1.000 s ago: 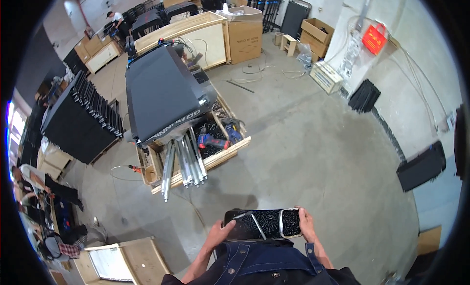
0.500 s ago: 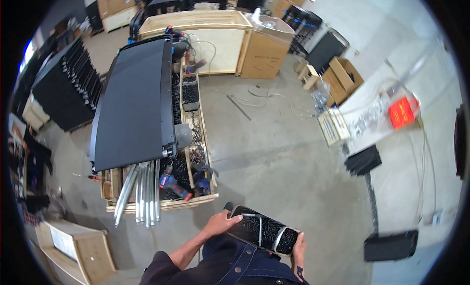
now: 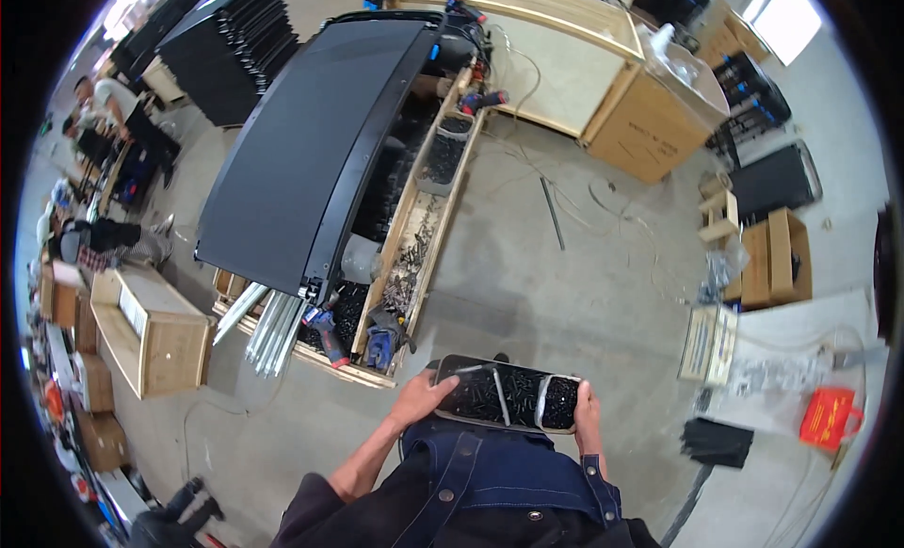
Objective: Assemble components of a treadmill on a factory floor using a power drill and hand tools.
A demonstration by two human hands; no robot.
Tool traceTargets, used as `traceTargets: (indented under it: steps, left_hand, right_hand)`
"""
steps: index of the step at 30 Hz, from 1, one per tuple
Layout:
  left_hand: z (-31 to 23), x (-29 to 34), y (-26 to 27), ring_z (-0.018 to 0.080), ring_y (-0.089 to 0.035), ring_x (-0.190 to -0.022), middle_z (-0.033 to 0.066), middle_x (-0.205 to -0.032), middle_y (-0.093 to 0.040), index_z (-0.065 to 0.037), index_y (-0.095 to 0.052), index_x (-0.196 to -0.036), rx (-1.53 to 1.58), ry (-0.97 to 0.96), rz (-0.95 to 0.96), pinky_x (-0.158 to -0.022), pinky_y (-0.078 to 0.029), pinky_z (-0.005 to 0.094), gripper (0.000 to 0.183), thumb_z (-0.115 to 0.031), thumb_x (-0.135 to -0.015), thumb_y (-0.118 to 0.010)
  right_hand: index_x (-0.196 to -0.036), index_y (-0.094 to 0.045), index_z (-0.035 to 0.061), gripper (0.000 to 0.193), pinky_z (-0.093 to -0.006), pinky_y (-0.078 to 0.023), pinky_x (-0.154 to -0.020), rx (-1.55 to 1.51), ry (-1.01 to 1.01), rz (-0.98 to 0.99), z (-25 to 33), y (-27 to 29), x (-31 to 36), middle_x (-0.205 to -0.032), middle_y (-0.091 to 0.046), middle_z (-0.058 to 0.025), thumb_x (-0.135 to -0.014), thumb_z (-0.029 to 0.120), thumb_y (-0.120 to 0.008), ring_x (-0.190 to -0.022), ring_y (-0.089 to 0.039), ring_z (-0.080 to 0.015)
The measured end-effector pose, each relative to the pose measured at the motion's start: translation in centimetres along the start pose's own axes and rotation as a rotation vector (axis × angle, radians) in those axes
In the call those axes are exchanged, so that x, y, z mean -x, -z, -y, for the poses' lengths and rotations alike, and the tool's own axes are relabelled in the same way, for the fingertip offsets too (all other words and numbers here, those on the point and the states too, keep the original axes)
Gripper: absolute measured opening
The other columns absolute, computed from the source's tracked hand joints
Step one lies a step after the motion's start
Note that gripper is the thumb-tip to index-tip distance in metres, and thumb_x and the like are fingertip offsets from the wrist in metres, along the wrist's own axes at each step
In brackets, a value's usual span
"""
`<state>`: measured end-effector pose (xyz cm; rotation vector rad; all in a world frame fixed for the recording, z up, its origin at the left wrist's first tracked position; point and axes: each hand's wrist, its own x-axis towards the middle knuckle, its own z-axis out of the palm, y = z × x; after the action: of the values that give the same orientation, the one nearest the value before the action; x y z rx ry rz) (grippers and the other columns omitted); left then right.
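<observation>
I carry a long, shallow tray (image 3: pixel 490 424) of small hardware in front of my waist, one hand at each end. My left hand (image 3: pixel 424 400) grips its left end, the thumb over the rim. Round the right end wraps my right hand (image 3: pixel 588 416), fingers partly hidden behind the tray. Loose black screws (image 3: pixel 476 393) fill the left and middle parts, on either side of a pale divider (image 3: pixel 501 397). In the right-hand part, a white-edged container holds small black pieces (image 3: pixel 561 402).
Ahead to the left, a wooden bench (image 3: pixel 414 209) carries a long black panel (image 3: pixel 311 143), metal tubes (image 3: pixel 275 333) and a power drill (image 3: pixel 325 336). A cardboard box (image 3: pixel 650 124) stands beyond. Cables and a rod (image 3: pixel 552 214) lie on the floor. Several people are at the far left.
The view has turned left, so the bench and boxes appear farther right. The tray has swung from a slant to nearly level, still in both hands.
</observation>
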<state>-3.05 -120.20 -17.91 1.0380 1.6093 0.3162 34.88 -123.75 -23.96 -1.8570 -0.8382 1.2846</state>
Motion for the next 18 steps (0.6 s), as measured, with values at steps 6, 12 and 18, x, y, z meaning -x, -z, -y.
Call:
traceTargets:
  steps: [6, 12, 18]
  left_hand:
    - [-1.1, -0.7, -3.3, 0.0286, -0.070, -0.104, 0.0267, -0.112, -0.071, 0.013, -0.062, -0.124, 0.354, 0.147, -0.288, -0.093, -0.052, 0.0388, 0.072, -0.050, -0.089, -0.071]
    - [-1.3, -4.1, -3.0, 0.0234, -0.067, -0.101, 0.0191, -0.108, -0.072, 0.011, -0.064, -0.123, 0.606, 0.246, -0.414, -0.091, -0.052, 0.0371, 0.069, -0.049, -0.090, -0.073]
    - [-1.9, -9.7, 1.3, 0.0225, -0.061, -0.111, 0.0161, -0.121, -0.067, 0.009, -0.062, -0.131, 0.799, 0.365, -0.527, -0.100, -0.046, 0.0381, 0.075, -0.056, -0.094, -0.067]
  right_hand:
    - [-0.135, -0.060, -0.0028, 0.062, -0.0338, -0.047, -0.100, 0.302, 0.219, 0.361, 8.8, -1.8, -13.9, -0.119, -0.069, -0.0142, -0.107, 0.050, -0.046, -0.111, -0.062, -0.0186]
    - [-0.138, -0.058, -0.0008, 0.055, -0.0348, -0.049, -0.098, 0.392, 0.125, 0.576, 14.2, -8.2, -21.9, -0.116, -0.070, -0.0181, -0.104, 0.042, -0.056, -0.110, -0.064, -0.0228]
    - [-0.145, -0.051, 0.0028, 0.052, -0.0331, -0.049, -0.098, 0.544, 0.114, 0.764, 20.2, -15.3, -27.5, -0.120, -0.068, -0.0143, -0.105, 0.036, -0.054, -0.111, -0.062, -0.0185]
